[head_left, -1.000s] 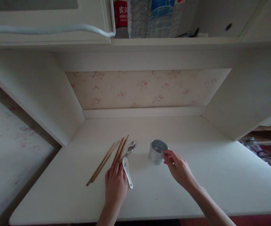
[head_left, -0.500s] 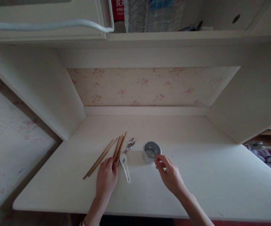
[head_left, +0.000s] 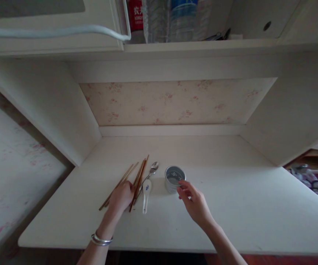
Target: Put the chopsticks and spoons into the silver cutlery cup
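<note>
A: What is that round thing just below the middle of the picture?

B: It's a grey metal cup (head_left: pixel 172 177) with little holes in it. It stands upright on the smooth white bench (head_left: pixel 225 221)

A: What lies to the left of it?

B: First a shiny white spoon (head_left: pixel 147 188) with a small blue mark, too tiny to make out. A metal spoon (head_left: pixel 155 165) lies just above that. Next come thin brown chopsticks (head_left: pixel 140 179) in a bunch, then paler chopsticks (head_left: pixel 126 174). The sticks are long and straight, and they slant up to the right

A: Can you read any words?

B: At the top of the picture, a red label (head_left: pixel 136 14) says 农 and NONG, and the rest is hard to read. Next to it are clear, bumpy plastic bottles (head_left: pixel 157 22)

A: What are the hands doing?

B: They are apart. The right hand (head_left: pixel 194 202) reaches in from the bottom right, and its thumb and finger pinch the cup's rim. The left hand (head_left: pixel 122 195) comes from the bottom left, back side up, with a silver bangle (head_left: pixel 101 241) on the wrist. It bends over the paler chopsticks, beside the brown ones. Its fingertips are hidden, so I can't tell if it grips any
</note>
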The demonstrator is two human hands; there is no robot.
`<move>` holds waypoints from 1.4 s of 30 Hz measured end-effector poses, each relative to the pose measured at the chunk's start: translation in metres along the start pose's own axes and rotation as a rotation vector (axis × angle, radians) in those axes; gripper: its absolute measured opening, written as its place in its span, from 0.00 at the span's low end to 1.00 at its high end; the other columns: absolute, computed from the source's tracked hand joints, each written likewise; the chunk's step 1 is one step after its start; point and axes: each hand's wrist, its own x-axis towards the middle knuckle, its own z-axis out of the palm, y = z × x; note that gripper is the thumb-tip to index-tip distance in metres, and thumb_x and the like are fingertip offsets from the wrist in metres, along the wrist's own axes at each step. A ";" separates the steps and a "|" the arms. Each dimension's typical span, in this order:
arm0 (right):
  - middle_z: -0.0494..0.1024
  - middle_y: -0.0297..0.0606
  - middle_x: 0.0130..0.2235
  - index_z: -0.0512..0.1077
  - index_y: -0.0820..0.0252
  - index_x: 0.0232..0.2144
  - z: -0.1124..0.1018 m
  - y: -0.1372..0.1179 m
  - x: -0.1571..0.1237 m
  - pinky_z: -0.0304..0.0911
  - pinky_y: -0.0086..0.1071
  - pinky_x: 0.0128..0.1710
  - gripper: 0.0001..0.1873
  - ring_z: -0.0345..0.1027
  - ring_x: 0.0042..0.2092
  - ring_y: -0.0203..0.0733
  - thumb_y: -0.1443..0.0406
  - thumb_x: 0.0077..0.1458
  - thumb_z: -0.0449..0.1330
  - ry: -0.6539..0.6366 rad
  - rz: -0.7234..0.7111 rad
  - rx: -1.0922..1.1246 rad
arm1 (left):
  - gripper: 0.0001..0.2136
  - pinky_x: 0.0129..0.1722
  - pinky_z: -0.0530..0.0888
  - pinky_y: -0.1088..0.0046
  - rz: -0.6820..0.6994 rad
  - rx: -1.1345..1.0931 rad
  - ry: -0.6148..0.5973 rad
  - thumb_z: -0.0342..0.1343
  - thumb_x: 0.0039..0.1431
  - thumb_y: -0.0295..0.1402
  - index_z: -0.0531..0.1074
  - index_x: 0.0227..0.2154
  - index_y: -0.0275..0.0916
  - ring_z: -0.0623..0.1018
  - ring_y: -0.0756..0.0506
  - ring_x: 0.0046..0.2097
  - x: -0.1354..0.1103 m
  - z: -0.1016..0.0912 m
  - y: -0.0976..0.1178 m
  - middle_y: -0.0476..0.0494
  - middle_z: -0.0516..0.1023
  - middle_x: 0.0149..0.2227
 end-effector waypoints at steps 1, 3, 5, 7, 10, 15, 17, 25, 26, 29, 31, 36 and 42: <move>0.76 0.35 0.34 0.70 0.55 0.47 0.000 0.000 -0.002 0.65 0.27 0.27 0.16 0.73 0.30 0.37 0.54 0.61 0.56 0.002 0.009 0.008 | 0.14 0.41 0.70 0.66 0.000 0.003 -0.001 0.45 0.64 0.36 0.75 0.37 0.37 0.80 0.38 0.43 0.000 0.000 0.000 0.33 0.81 0.41; 0.75 0.35 0.34 0.68 0.54 0.51 0.001 0.001 -0.007 0.65 0.27 0.27 0.19 0.73 0.30 0.37 0.54 0.60 0.56 0.023 0.031 0.034 | 0.14 0.41 0.70 0.66 -0.008 0.000 -0.007 0.46 0.63 0.35 0.76 0.36 0.37 0.80 0.37 0.43 0.001 -0.001 0.000 0.33 0.81 0.41; 0.75 0.34 0.34 0.66 0.54 0.53 0.001 0.005 -0.014 0.66 0.28 0.27 0.22 0.72 0.29 0.37 0.53 0.60 0.57 0.075 0.058 0.071 | 0.13 0.41 0.70 0.66 -0.018 -0.006 -0.015 0.46 0.63 0.35 0.76 0.36 0.36 0.80 0.37 0.43 0.001 -0.001 -0.001 0.32 0.81 0.41; 0.74 0.33 0.33 0.64 0.55 0.54 0.000 0.013 -0.022 0.66 0.28 0.28 0.24 0.71 0.28 0.36 0.52 0.59 0.57 0.158 0.081 0.109 | 0.14 0.41 0.70 0.66 -0.028 -0.017 -0.023 0.45 0.63 0.34 0.76 0.35 0.36 0.80 0.38 0.43 0.002 -0.001 -0.001 0.31 0.81 0.41; 0.72 0.31 0.28 0.65 0.57 0.50 -0.003 0.031 -0.032 0.66 0.29 0.28 0.23 0.68 0.25 0.36 0.50 0.59 0.57 0.248 0.120 0.149 | 0.15 0.41 0.70 0.68 -0.048 -0.042 -0.039 0.43 0.64 0.33 0.75 0.34 0.36 0.80 0.39 0.43 0.004 0.000 -0.004 0.31 0.81 0.41; 0.72 0.31 0.25 0.68 0.59 0.46 -0.006 0.043 -0.038 0.65 0.30 0.28 0.24 0.67 0.25 0.38 0.47 0.58 0.56 0.268 0.160 0.144 | 0.14 0.40 0.70 0.73 -0.095 -0.139 -0.033 0.41 0.66 0.33 0.73 0.39 0.37 0.80 0.43 0.43 0.009 0.002 -0.022 0.35 0.81 0.42; 0.72 0.31 0.25 0.68 0.59 0.45 -0.005 0.040 -0.037 0.65 0.30 0.27 0.25 0.67 0.25 0.38 0.46 0.58 0.55 0.239 0.166 0.115 | 0.14 0.41 0.71 0.71 -0.097 -0.275 0.036 0.41 0.66 0.35 0.72 0.42 0.36 0.79 0.43 0.42 0.007 -0.004 -0.030 0.36 0.81 0.41; 0.74 0.34 0.27 0.70 0.58 0.45 0.000 0.041 -0.030 0.65 0.30 0.28 0.24 0.69 0.26 0.40 0.46 0.59 0.52 0.116 0.213 0.001 | 0.25 0.47 0.74 0.67 0.068 -1.282 -0.013 0.58 0.56 0.47 0.71 0.52 0.36 0.77 0.46 0.39 -0.039 -0.054 0.026 0.44 0.77 0.36; 0.75 0.34 0.28 0.70 0.57 0.44 0.000 0.041 -0.029 0.65 0.30 0.28 0.23 0.69 0.27 0.40 0.47 0.59 0.52 0.111 0.217 -0.012 | 0.23 0.46 0.74 0.67 0.070 -1.384 -0.048 0.60 0.55 0.46 0.73 0.49 0.35 0.77 0.46 0.38 -0.042 -0.056 0.041 0.44 0.76 0.33; 0.76 0.34 0.28 0.71 0.57 0.43 0.000 0.039 -0.029 0.65 0.29 0.30 0.22 0.70 0.28 0.40 0.47 0.60 0.52 0.105 0.207 -0.050 | 0.19 0.44 0.76 0.66 0.108 -1.583 -0.104 0.66 0.50 0.42 0.75 0.40 0.35 0.78 0.46 0.37 -0.042 -0.056 0.081 0.44 0.77 0.33; 0.76 0.34 0.27 0.71 0.57 0.42 -0.001 0.037 -0.029 0.65 0.29 0.30 0.22 0.71 0.28 0.40 0.48 0.60 0.52 0.107 0.196 -0.064 | 0.18 0.46 0.76 0.64 0.168 -1.594 -0.087 0.66 0.50 0.41 0.75 0.40 0.35 0.79 0.45 0.39 -0.033 -0.055 0.101 0.42 0.78 0.35; 0.75 0.34 0.26 0.72 0.56 0.39 -0.003 0.033 -0.030 0.64 0.28 0.28 0.21 0.70 0.27 0.40 0.48 0.60 0.52 0.098 0.188 -0.054 | 0.16 0.47 0.75 0.68 0.353 -1.376 0.085 0.62 0.55 0.41 0.75 0.41 0.34 0.79 0.45 0.41 -0.001 -0.055 0.131 0.41 0.80 0.37; 0.74 0.34 0.25 0.73 0.56 0.37 -0.004 0.034 -0.027 0.63 0.28 0.28 0.20 0.69 0.27 0.40 0.48 0.61 0.51 0.081 0.191 -0.060 | 0.12 0.41 0.76 0.71 0.418 -1.034 0.042 0.57 0.59 0.41 0.77 0.36 0.37 0.80 0.45 0.39 0.020 -0.033 0.144 0.42 0.82 0.36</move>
